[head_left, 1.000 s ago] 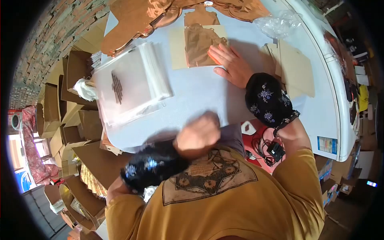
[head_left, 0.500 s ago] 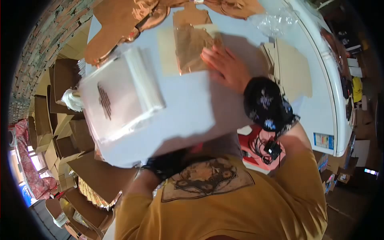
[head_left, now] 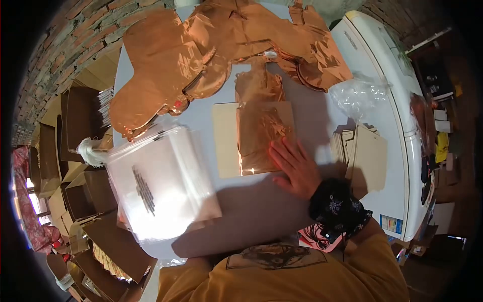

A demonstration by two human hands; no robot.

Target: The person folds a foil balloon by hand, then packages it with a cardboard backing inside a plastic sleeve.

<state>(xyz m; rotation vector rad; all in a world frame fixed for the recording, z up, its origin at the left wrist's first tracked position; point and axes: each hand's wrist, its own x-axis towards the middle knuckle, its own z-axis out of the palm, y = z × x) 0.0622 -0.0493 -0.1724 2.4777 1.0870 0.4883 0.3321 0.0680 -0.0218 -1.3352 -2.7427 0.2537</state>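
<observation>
My right hand [head_left: 297, 168], in a black flowered cuff, lies spread with its fingertips on a folded piece of copper-coloured foil [head_left: 259, 133]. That foil rests on a beige card [head_left: 225, 141] and reaches past the card's far edge. Its far end runs up towards a large pile of the same shiny foil [head_left: 166, 55], which looks like flat, uninflated foil balloons. My left hand is out of sight; only the left sleeve shows below the table's near edge.
A stack of clear plastic bags [head_left: 166, 186] lies left on the table [head_left: 241, 211]. More beige cards [head_left: 370, 156] and crumpled clear plastic [head_left: 359, 98] sit right, beside a white fridge [head_left: 402, 110]. Cardboard boxes [head_left: 83, 146] crowd the left; a brick wall [head_left: 55, 55] stands behind.
The view has tilted up, so the table sits lower and more of the foil pile shows. My right hand stays on the foil, closer to its near right edge. The left wrist has dropped from view.
</observation>
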